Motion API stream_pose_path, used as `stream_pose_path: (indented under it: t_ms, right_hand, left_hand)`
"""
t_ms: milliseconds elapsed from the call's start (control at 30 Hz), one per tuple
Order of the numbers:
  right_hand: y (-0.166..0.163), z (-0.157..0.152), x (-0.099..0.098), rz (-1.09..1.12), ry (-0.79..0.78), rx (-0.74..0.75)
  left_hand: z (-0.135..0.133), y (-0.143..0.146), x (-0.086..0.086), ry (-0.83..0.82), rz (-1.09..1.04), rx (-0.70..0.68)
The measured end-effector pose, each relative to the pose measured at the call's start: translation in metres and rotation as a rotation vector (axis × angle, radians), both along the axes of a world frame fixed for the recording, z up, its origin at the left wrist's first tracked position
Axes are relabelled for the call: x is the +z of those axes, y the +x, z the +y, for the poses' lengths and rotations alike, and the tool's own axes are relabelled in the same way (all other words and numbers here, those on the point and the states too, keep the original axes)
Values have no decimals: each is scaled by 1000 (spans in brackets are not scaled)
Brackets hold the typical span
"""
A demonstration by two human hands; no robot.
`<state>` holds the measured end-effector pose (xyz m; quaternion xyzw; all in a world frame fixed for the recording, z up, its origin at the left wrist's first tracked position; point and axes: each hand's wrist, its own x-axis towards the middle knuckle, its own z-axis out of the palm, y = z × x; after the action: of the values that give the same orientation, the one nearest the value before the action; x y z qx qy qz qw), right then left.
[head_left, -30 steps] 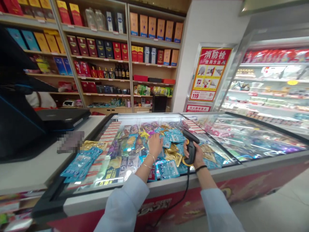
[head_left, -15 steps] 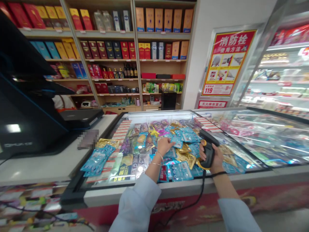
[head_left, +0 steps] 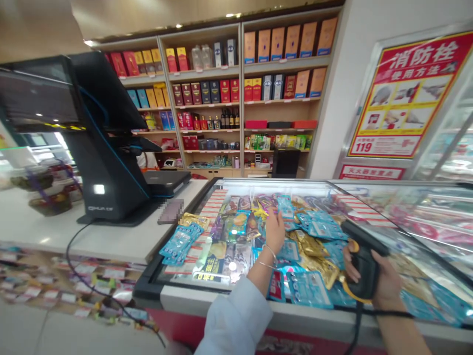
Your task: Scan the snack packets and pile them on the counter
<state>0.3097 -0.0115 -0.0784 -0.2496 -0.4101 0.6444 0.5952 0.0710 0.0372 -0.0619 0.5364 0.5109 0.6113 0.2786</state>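
My left hand (head_left: 275, 229) is raised over the glass lid of a chest freezer (head_left: 221, 296) and pinches a small blue snack packet (head_left: 284, 204) by its lower edge. My right hand (head_left: 384, 283) grips a black barcode scanner (head_left: 364, 261) with a yellow ring, its cable hanging down at the front. Several blue packets (head_left: 318, 227) and gold packets (head_left: 314, 246) lie scattered on the lid between my hands. Another stack of blue packets (head_left: 181, 239) lies at the lid's left end.
A black till screen on a stand (head_left: 99, 148) sits on the white counter (head_left: 44, 231) to the left, its cable trailing down. Shelves of boxed bottles (head_left: 221, 93) fill the back wall. A red poster (head_left: 402, 98) hangs at right beside a lit cooler.
My left hand has lifted a blue packet off the pile and raised it. My view has swung left, bringing the till screen into sight. The scanner stays in my right hand.
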Motion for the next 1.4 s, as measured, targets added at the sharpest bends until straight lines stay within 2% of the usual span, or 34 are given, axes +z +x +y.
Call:
stream_pose_path:
  t_ms: [233,400,800,1100,1400]
  right_hand:
    - [0,3,0,25,118,105]
    - [-1,5,-2,57,122,145]
    - [2,4,-2,105,168,187]
    - [2,4,-5,41,126,232]
    - [2,5,-6,34,95,220]
  left_hand:
    - [0,-1,4,67,48,1]
    - [-4,-3,9,106,113,65]
    - [-1,-3,9,108,79,102]
    - [3,-4,2,197,87,121]
    - [1,-4,6,140,107,117]
